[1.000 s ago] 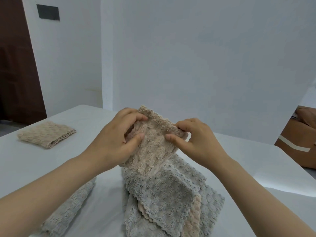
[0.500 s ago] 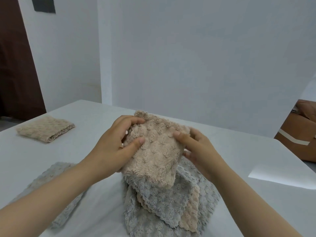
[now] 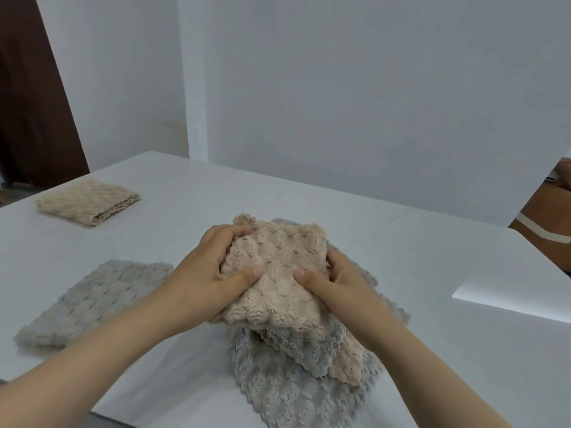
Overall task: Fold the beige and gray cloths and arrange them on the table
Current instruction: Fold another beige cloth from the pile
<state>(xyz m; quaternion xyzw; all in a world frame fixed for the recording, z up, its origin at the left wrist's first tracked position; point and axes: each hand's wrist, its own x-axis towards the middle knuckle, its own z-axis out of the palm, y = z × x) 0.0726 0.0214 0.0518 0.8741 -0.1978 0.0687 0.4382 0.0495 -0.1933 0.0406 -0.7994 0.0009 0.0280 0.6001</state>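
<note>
Fingers [image 3: 230, 237] of the left hand [image 3: 210, 273] and right hand [image 3: 343, 285] curl round the side edges of a fluffy beige cloth [image 3: 278, 273], thumbs pressed on top, holding it over a loose heap of gray and beige cloths [image 3: 293, 381] on the white surface [image 3: 401, 257]. A folded gray cloth [image 3: 92, 301] lies to the left, and a folded beige cloth [image 3: 89, 202] lies at the far left.

Head view, looking down, close over table [image 3: 401, 248]
</note>
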